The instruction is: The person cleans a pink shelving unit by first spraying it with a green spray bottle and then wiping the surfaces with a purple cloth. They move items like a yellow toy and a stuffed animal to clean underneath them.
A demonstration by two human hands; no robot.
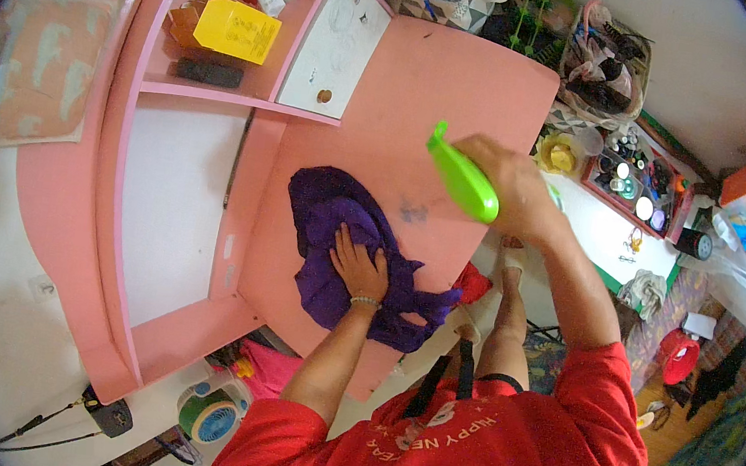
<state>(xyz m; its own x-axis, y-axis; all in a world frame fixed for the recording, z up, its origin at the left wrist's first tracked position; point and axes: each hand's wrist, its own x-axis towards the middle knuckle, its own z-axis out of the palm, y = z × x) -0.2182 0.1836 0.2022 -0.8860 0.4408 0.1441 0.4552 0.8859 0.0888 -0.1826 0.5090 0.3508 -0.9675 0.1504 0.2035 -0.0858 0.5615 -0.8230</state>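
A crumpled purple cloth [337,298] lies on the pink desktop [461,83], near its front edge. My left hand [360,266] rests flat on the cloth, fingers spread, a beaded bracelet at the wrist. Over the right part of the desk, my right hand [515,187] is closed around a bright green plastic object [463,181], perhaps a spray bottle; its lower part is hidden by the hand. A dark smudge [413,210] marks the desktop between the cloth and the green object.
Pink shelving at the left holds a yellow box [238,31] and a black case [209,72]. Behind the desk stand a patterned storage box [442,11] and a filled basket [605,66]. To the right, a red organizer [638,175] with bottles sits on a white table [597,226].
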